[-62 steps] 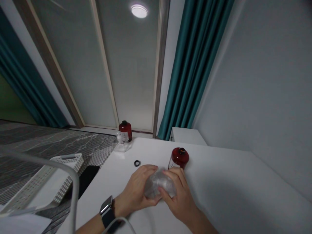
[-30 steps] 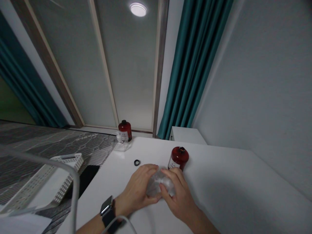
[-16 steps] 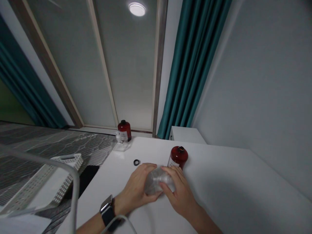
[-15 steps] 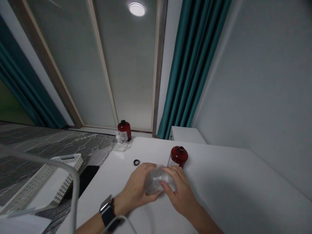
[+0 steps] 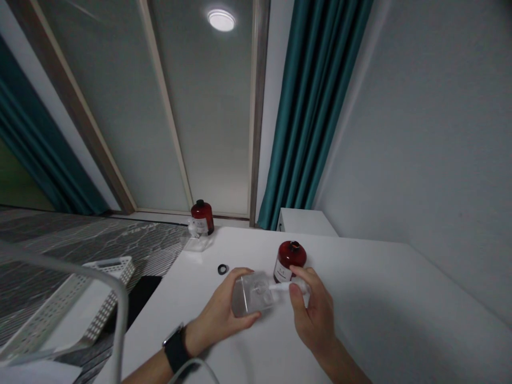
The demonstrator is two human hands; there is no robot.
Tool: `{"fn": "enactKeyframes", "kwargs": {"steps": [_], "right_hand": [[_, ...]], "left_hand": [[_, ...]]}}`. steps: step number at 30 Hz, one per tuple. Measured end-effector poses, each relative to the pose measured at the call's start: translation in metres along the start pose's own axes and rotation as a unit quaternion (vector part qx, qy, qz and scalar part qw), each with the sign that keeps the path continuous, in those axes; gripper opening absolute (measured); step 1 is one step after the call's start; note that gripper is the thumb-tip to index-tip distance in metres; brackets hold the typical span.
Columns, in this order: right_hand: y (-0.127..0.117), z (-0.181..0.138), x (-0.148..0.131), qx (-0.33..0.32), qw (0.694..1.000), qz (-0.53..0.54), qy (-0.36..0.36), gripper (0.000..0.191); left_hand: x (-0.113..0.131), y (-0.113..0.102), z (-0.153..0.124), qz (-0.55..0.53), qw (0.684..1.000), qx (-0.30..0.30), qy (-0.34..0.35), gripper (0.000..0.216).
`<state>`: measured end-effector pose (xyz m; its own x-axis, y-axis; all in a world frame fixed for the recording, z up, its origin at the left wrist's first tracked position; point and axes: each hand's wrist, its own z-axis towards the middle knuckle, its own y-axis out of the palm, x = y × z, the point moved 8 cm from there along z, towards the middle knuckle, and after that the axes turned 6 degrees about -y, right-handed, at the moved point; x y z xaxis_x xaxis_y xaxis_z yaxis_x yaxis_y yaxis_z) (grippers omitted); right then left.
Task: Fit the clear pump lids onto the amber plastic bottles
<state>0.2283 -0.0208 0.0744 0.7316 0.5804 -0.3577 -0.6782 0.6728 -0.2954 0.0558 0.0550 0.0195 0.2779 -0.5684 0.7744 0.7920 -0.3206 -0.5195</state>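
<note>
My left hand is wrapped round a clear, square-sided bottle, tilted so that its round neck faces right. Just right of the neck, my right hand pinches a clear stopper with a white stem. The stem points left toward the neck; whether its tip is inside, I cannot tell. Behind the right fingers stands a dark red bottle with a white label and an uncapped neck. A small black ring lies on the white table, beyond my left hand.
At the table's far left corner stand another red bottle with a black top and a clear container. A white perforated basket is off to the left, behind a pale curved tube. A white cabinet stands beyond the table.
My right hand has moved right, away from the clear bottle, drawing the stopper and its white stem out from it. My left hand keeps its hold on the bottle.
</note>
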Motion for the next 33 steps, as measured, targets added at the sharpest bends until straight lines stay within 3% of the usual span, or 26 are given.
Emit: {"fn": "enactKeyframes", "kwargs": {"steps": [3, 8, 15, 21, 28, 33], "right_hand": [[0.005, 0.001, 0.000, -0.029, 0.999, 0.002, 0.020, 0.020], [-0.002, 0.004, 0.007, 0.004, 0.998, 0.003, 0.065, 0.017], [0.002, 0.000, 0.004, 0.015, 0.998, 0.021, 0.064, 0.016], [-0.003, 0.003, 0.005, 0.012, 0.998, 0.026, 0.052, 0.018], [-0.019, 0.008, 0.023, 0.050, 0.993, 0.053, 0.098, 0.016], [-0.019, 0.001, 0.042, 0.062, 0.984, 0.072, 0.150, 0.019]], "left_hand": [[-0.002, 0.002, -0.001, -0.007, 1.000, -0.005, -0.006, 0.064], [-0.006, 0.004, -0.002, -0.011, 1.000, -0.006, -0.021, 0.065], [-0.003, 0.005, -0.003, -0.059, 0.998, -0.023, 0.000, 0.065], [-0.009, 0.002, 0.002, -0.080, 0.996, -0.028, -0.033, 0.062], [-0.043, -0.017, 0.010, -0.137, 0.979, 0.060, -0.139, 0.055], [-0.064, -0.024, 0.010, -0.277, 0.924, 0.124, -0.231, 0.064]]}}
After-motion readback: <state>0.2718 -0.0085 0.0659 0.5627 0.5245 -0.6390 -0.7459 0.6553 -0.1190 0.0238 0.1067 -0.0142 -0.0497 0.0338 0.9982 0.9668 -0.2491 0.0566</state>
